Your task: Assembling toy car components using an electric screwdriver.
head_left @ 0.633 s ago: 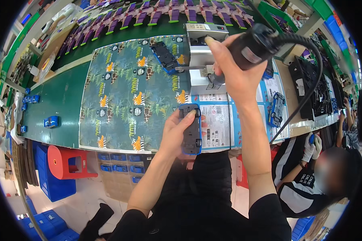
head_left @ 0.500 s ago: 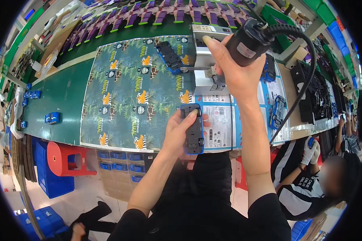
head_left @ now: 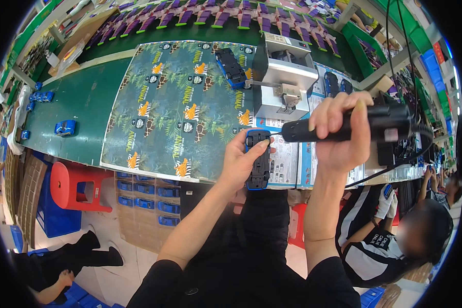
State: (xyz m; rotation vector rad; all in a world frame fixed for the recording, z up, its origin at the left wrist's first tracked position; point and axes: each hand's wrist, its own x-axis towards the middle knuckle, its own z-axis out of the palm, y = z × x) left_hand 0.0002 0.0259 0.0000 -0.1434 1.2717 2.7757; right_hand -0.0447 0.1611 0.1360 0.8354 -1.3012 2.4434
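Note:
My left hand is closed round a blue toy car, its black underside turned up and the thumb pressed on it near the far end. My right hand grips a black electric screwdriver that lies almost level, its bit pointing left at the far end of the car. Whether the bit touches the car is too small to tell. Beyond my hands stands a grey-white screw feeder. Left of the feeder another upturned toy car rests on the printed sheet.
Several blue cars, one of them apart, stand on the green table at left. Two upturned cars lie right of the feeder. The screwdriver's cable hangs at right. A red stool stands below left; a gloved co-worker sits right.
My right hand has come away from the feeder toward me and right, tipping the screwdriver level toward the held car. My left hand keeps its hold on the car. The view has shifted slightly.

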